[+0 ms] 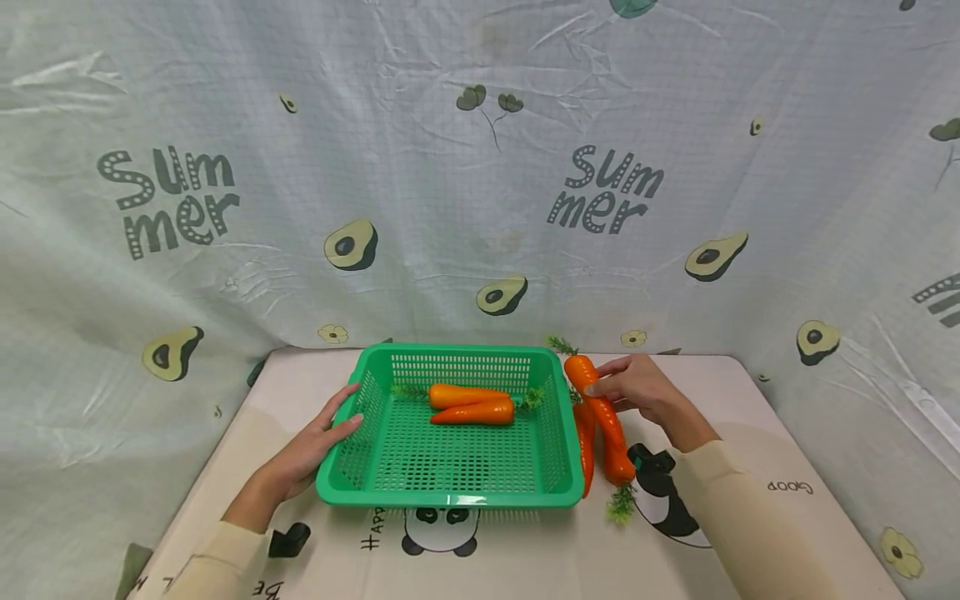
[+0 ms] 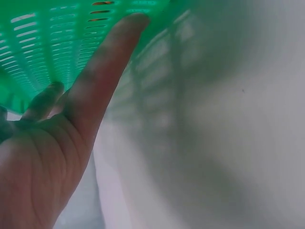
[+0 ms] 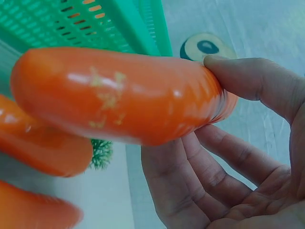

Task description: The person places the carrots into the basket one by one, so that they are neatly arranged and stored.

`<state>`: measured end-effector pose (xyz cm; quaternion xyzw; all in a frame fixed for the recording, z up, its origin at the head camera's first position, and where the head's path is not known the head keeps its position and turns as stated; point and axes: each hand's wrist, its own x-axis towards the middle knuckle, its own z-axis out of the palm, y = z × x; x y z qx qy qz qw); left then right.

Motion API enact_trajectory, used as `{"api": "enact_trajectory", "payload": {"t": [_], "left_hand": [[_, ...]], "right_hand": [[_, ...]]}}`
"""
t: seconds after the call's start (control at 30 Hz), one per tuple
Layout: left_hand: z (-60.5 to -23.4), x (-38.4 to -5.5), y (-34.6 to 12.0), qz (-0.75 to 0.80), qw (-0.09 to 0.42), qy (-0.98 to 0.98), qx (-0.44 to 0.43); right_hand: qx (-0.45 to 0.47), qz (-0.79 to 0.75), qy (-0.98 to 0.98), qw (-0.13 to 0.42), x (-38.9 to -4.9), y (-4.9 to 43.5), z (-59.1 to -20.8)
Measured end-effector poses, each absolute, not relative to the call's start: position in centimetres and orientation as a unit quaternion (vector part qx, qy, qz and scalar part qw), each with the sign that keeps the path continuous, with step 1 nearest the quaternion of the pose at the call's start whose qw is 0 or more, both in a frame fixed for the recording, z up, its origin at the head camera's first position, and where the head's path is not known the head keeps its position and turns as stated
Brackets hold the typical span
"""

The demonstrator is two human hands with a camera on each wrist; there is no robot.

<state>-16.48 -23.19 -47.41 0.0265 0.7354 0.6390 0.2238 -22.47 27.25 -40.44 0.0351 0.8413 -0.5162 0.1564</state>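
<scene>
A green plastic basket (image 1: pixel 450 500) with slotted walls sits on the table. Inside it lie two glossy orange carrots (image 1: pixel 480 411) with leafy tops, side by side. On the basket's left rim my left hand (image 1: pixel 311 446) grips, thumb over the edge; in the left wrist view some fingers (image 2: pixel 102 71) extend along the outer wall. Just right of the basket, my right hand (image 1: pixel 637 387) pinches another carrot (image 3: pixel 119 95) between thumb and fingers. Under and beside it, more carrots (image 1: pixel 618 467) lie on the table, one (image 1: pixel 585 450) close along the basket's right wall.
The pale table cover (image 1: pixel 555 558) carries printed pandas and words. Behind it and at both sides hangs a light curtain (image 1: pixel 420 208) with avocado prints. A small black device (image 1: pixel 288 540) is at the left wrist.
</scene>
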Motion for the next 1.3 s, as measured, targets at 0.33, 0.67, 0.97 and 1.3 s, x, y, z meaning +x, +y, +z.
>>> {"api": "enact_trajectory", "payload": {"t": [0.33, 0.67, 0.97, 1.3], "left_hand": [[-47.5, -16.6, -23.6, 0.648, 0.233, 0.724, 0.03], [-47.6, -16.6, -23.9, 0.653, 0.24, 0.717, 0.034], [-47.7, -16.7, -24.0, 0.651, 0.237, 0.72, 0.031], [-47.7, -16.7, -23.9, 0.649, 0.235, 0.722, 0.031]], "right_hand": [[0.014, -0.501, 0.85, 0.163, -23.0, 25.9, -39.8], [-0.008, -0.5, 0.848, 0.176, -23.9, 23.9, -39.3], [-0.025, -0.478, 0.859, 0.182, -24.7, 21.8, -39.1], [-0.065, -0.488, 0.846, 0.205, -25.1, 19.2, -39.2]]}}
